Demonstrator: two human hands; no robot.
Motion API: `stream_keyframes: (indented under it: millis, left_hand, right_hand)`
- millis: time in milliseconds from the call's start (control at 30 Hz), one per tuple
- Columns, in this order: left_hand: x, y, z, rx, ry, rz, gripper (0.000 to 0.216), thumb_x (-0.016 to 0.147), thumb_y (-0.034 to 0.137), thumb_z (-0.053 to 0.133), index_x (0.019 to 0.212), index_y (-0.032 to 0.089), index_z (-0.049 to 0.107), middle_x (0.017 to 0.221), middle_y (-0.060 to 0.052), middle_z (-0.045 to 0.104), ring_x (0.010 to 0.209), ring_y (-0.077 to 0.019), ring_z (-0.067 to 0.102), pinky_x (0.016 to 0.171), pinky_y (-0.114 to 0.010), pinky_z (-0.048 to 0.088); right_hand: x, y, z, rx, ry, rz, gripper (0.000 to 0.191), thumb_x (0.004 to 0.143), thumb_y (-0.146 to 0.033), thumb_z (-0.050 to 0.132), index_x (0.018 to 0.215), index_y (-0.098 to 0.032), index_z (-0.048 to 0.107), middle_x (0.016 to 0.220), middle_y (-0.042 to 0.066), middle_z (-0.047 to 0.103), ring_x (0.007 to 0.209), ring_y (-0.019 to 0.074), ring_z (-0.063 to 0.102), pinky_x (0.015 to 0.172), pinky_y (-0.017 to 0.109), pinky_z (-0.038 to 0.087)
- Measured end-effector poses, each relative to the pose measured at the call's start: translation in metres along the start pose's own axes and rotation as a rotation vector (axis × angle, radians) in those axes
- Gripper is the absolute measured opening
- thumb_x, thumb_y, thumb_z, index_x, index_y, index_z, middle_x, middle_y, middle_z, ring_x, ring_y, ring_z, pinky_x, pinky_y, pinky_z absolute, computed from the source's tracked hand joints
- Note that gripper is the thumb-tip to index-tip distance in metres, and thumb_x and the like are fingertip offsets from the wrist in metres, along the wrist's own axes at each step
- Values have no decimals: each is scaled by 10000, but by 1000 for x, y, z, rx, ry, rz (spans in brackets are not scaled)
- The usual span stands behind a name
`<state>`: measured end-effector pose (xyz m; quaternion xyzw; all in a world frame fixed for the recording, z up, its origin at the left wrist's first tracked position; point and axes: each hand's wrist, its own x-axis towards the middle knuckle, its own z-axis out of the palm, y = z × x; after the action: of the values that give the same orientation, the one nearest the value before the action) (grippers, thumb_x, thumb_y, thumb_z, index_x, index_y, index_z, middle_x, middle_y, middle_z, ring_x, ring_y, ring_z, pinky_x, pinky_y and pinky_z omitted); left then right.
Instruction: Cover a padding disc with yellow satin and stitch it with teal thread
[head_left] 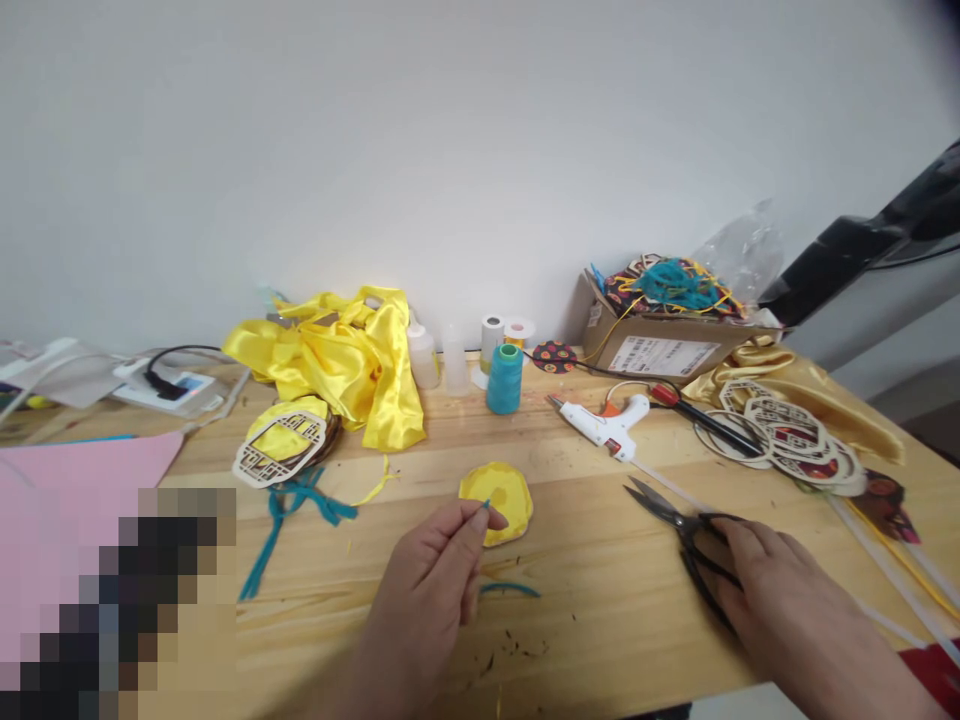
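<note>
My left hand is closed in a pinch on a thin teal cord; only its small tip shows above the fingers. Just beyond it lies a round yellow fabric disc, partly hidden by my fingertips. A short piece of the same cord curves on the table to the right of that hand. My right hand has its fingers on the black handle loops of the scissors, which rest low over the table with blades slightly apart. Part of the handles is hidden under the hand.
A white glue gun lies beyond the scissors. Teal thread stands on a cone at the back. Yellow satin, stacked wooden frames and teal cords are left. A filled cardboard box and more frames are right.
</note>
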<state>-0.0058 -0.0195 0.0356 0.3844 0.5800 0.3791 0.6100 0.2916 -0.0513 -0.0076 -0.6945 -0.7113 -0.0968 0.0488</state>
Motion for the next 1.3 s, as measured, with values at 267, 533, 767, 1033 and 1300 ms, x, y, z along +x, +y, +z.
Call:
stream_keyframes:
  millis: [267,533,767,1033,1300]
  left_hand:
    - [-1,0,-1,106,1,22,317,835,436,495,922,170,645,418,96,349,406,-95,304,418,-212,234]
    - [-3,5,0,198,54,83,243,821,381,538,862,198,694,412,71,390,427,-126,348,450,-238,282]
    - [-4,4,-1,255,50,128,217,829,366,534,786,220,689,437,60,410,447,-136,376,471,-239,302]
    - [-6,8,1,276,-21,166,226,830,321,528,766,232,725,526,29,526,535,-155,461,539,-231,362]
    - [-4,5,-1,230,-97,167,229,847,329,526,906,273,740,792,2,690,853,-222,584,789,-266,421]
  right_hand:
    - [0,-44,-45,506,28,-50,286,759,-337,562,1003,-206,492,822,50,652,619,163,633,531,233,517]
    - [24,-87,-78,751,-499,4,212,584,-181,681,720,-228,525,700,-28,606,627,146,531,551,214,420]
    - [36,-99,-78,644,-728,-51,203,705,-383,635,659,-205,548,665,-7,604,596,147,477,514,236,306]
    - [43,-112,-76,576,-615,-79,370,709,-555,606,640,-195,563,682,25,609,584,148,468,506,236,277]
    - [47,-116,-77,580,-576,-73,399,673,-586,637,579,-203,575,611,10,619,521,134,463,479,232,262]
